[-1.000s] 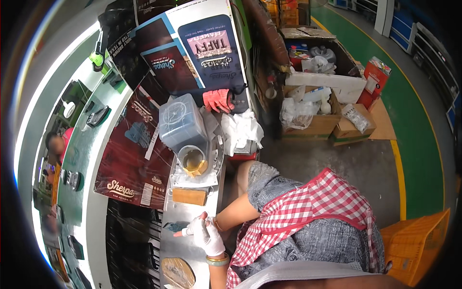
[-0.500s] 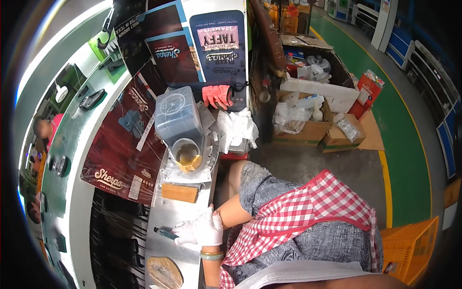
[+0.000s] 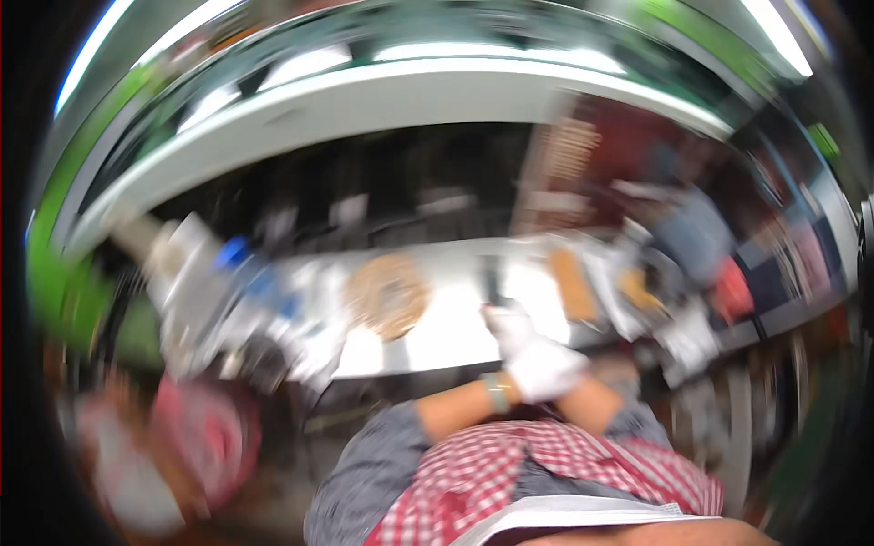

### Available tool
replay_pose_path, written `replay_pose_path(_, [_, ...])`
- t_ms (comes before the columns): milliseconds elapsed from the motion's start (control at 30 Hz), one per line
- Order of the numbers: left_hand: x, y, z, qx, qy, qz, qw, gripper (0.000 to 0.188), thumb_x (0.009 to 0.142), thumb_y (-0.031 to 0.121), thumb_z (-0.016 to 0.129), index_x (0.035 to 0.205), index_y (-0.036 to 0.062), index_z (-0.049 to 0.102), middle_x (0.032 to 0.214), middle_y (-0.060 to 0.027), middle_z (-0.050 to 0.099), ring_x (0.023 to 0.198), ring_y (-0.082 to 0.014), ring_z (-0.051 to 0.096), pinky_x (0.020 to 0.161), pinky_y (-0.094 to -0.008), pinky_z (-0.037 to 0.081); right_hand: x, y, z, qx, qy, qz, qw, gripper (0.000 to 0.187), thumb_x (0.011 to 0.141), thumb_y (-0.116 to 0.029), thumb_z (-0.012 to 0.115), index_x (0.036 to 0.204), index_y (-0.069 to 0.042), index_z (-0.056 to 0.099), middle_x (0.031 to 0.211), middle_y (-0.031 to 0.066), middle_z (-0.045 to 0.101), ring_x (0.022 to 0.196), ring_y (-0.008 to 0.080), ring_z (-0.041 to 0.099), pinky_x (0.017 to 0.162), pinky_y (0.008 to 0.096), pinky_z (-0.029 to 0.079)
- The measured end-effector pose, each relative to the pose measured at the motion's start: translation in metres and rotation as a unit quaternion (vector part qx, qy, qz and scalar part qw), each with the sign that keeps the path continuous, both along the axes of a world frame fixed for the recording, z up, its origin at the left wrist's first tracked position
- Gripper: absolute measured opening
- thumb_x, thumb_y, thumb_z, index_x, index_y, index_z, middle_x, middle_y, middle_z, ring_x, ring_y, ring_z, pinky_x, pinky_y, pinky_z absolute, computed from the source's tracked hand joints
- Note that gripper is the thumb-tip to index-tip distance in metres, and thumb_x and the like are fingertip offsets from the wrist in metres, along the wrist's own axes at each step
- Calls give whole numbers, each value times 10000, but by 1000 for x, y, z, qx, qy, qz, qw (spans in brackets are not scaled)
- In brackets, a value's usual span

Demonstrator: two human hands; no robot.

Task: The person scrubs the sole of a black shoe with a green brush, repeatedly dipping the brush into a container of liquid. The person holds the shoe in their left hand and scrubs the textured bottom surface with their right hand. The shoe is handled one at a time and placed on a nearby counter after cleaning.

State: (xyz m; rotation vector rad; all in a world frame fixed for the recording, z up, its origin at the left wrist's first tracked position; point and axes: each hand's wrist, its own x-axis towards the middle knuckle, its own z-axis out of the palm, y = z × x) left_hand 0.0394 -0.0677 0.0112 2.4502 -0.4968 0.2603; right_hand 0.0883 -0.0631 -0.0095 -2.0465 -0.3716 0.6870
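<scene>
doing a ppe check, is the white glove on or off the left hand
On: the white glove covers the left hand, ending near the bangle; blur hides finer detail.

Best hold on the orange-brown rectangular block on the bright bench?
Probably mid-length across both long sides of the orange-brown rectangular block, coming from above: it looks long, narrow and flat-lying. The bright bench is bare along its left; white sheet-like material crowds its right. Blur hides its thickness.

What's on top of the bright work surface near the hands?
On the work surface: a round brownish piece left of the hands, a tan block right. A blurred dark object is by the fingertips; held or resting is unclear. Whatever the hands cover can't be seen.
</scene>
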Motion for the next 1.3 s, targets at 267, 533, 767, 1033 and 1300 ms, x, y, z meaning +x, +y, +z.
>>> replay_pose_path(267, [-39,8,-18,-69,-211,89,971,213,675,261,613,773,80,557,780,-71,547,825,-253,536,817,-397,401,6,-8,-8,44,-527,282,801,294,750,15,554,1033,-61,584,1008,199,610,806,376,600,708,431,486])
replay_pose_path(533, [-52,34,-47,-95,-308,63,945,259,711,215,609,906,46,581,966,-122,570,1023,-293,527,1009,-437,326,5,-11,-9,-11,-530,288,797,323,805,-27,532,1116,-107,567,1075,203,609,847,388,607,718,418,486])
replay_pose_path(767, [-54,25,-58,-110,-331,94,932,304,738,188,625,1005,47,590,1042,-114,567,1073,-298,512,1016,-453,322,6,-12,-9,-2,-516,296,804,342,805,-21,535,1142,-86,534,1015,220,615,859,394,600,732,425,483])
replay_pose_path(1033, [-51,13,-60,-74,-342,116,930,347,698,194,651,1014,63,591,1073,-95,560,1093,-274,506,1007,-466,338,6,-18,-7,-30,-491,283,824,290,828,-75,543,1118,-70,538,881,196,591,783,362,583,679,413,475])
replay_pose_path(1300, [-52,10,-40,-28,-310,113,943,351,681,163,649,1009,59,581,1044,-102,559,1059,-273,520,982,-446,367,10,-18,-14,37,-430,204,879,207,845,-96,527,1040,-75,592,893,189,578,783,340,573,655,408,470])
